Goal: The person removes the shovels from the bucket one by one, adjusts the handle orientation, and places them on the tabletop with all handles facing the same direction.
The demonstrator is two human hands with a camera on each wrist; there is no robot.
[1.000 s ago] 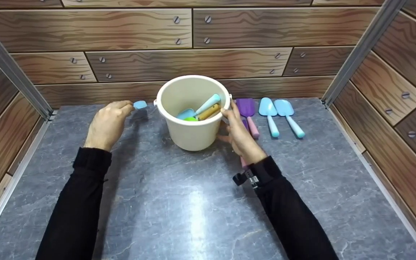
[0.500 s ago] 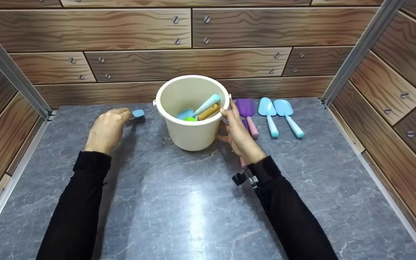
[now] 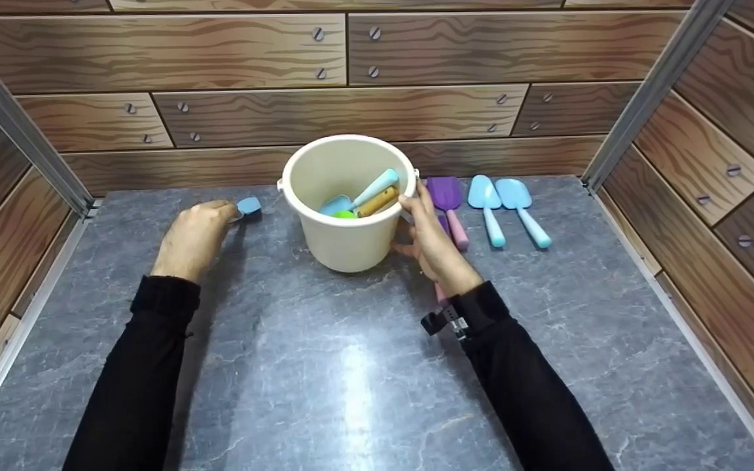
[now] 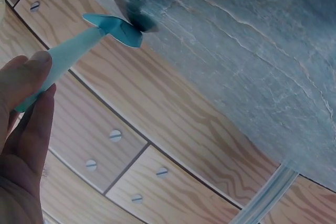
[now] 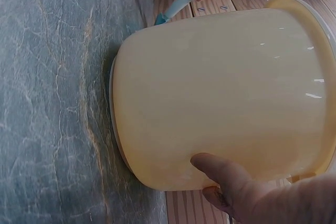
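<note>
Left of the bucket, my left hand [image 3: 194, 239] pinches a small toy shovel by its pale turquoise handle [image 4: 68, 59]. Its blue blade [image 3: 249, 206] points away from the fingers, low over the tabletop; whether it touches cannot be told. My right hand [image 3: 439, 252] holds the right side of a cream bucket [image 3: 347, 245], which stands upright. In the right wrist view, fingertips [image 5: 207, 163] press on the bucket wall. Inside the bucket lie a blue shovel with a turquoise handle [image 3: 377, 188], a yellow-brown handle [image 3: 378, 201] and something lime green [image 3: 345, 214], partly hidden by the rim.
Right of the bucket lie a purple shovel [image 3: 444, 193] with a pink handle and two light blue shovels [image 3: 484, 191] [image 3: 514, 193]. Another purple, pink-handled one is mostly behind my right hand. Wood-patterned walls [image 3: 252, 118] enclose the grey marbled table [image 3: 311, 366].
Over the last second my left hand has lowered the toy shovel and come slightly nearer, mostly in the first half. The right hand and the bucket have stayed put.
</note>
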